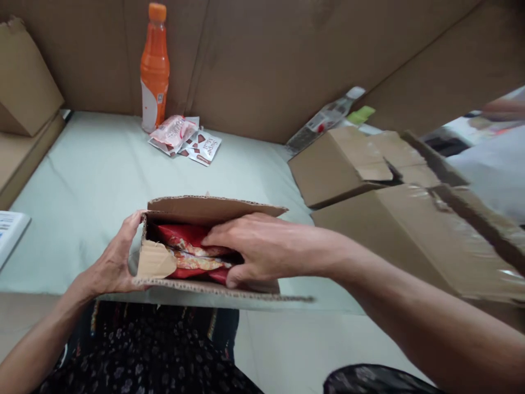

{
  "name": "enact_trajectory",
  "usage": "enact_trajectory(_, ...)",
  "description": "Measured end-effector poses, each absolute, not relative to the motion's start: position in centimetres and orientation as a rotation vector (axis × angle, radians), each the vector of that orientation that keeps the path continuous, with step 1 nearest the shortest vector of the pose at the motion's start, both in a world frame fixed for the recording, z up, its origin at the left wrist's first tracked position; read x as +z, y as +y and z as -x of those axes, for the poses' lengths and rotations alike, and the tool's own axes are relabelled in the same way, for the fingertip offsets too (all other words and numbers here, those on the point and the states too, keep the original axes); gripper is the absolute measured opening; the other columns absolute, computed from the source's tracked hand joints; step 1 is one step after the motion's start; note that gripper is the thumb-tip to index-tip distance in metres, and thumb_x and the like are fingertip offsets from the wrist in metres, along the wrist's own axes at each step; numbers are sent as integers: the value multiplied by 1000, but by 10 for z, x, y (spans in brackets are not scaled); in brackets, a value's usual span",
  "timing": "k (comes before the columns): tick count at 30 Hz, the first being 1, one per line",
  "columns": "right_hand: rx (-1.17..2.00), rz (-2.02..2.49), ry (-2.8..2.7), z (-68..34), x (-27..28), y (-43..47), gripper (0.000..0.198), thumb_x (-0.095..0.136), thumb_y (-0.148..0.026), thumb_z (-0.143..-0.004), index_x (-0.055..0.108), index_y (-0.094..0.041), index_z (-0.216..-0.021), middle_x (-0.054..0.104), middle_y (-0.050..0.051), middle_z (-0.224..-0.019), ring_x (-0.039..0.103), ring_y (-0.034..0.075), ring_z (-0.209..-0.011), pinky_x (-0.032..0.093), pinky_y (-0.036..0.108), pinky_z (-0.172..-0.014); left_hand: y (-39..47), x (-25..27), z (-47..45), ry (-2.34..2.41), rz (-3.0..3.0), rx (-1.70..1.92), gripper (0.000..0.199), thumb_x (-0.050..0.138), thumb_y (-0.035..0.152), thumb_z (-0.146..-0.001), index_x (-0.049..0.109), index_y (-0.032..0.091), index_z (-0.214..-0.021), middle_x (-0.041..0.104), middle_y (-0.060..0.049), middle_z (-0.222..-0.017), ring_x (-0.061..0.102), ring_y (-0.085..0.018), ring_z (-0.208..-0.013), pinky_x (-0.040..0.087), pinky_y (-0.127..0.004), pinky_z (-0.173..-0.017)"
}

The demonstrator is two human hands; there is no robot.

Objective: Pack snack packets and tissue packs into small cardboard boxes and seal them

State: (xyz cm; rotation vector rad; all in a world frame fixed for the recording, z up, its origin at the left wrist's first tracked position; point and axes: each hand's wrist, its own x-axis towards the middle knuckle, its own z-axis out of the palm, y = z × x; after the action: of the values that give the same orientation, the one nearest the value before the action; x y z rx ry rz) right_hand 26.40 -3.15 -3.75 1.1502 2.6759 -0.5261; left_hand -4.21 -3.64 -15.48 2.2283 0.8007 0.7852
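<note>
An open cardboard box (217,210) stands at the table's front edge, its flaps raised along the long sides. Red packets (184,235) with a colourful print lie inside it. My left hand (117,260) grips the box's left end, thumb at the far corner and fingers lower down, partly hidden. Reaching in from the right, my right hand (258,246) has its fingers and thumb on either side of the packets. Its fingertips are partly hidden inside the box, so how firmly it holds them does not show.
An orange drink bottle (155,71) stands at the back beside small sachets (205,146). A clear bottle (326,117) leans at the back right, behind closed cardboard boxes (369,235). More cardboard (27,82) and a white object (12,232) are at the left.
</note>
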Motion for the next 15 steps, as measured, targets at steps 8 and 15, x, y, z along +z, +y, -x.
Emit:
enact_trajectory(8,-39,-1059,2623,-241,-59,-45,23,61,-5,-90,77,-16,-78,75,11,-76,65,22,-76,39,35,-73,-33,-178,48,823,-2062,791,133,84,59,-82,-17,41,-166,13,-15,-177,28,-50,-157,30,-75,-124)
enact_trajectory(15,-288,-1355,3002,-274,-41,-57,33,48,-6,-94,74,-19,-77,75,6,-73,64,19,-70,43,38,-77,-29,-174,39,905,-1994,806,128,87,57,-74,7,34,-170,33,-12,-171,39,-48,-153,39,-66,-125)
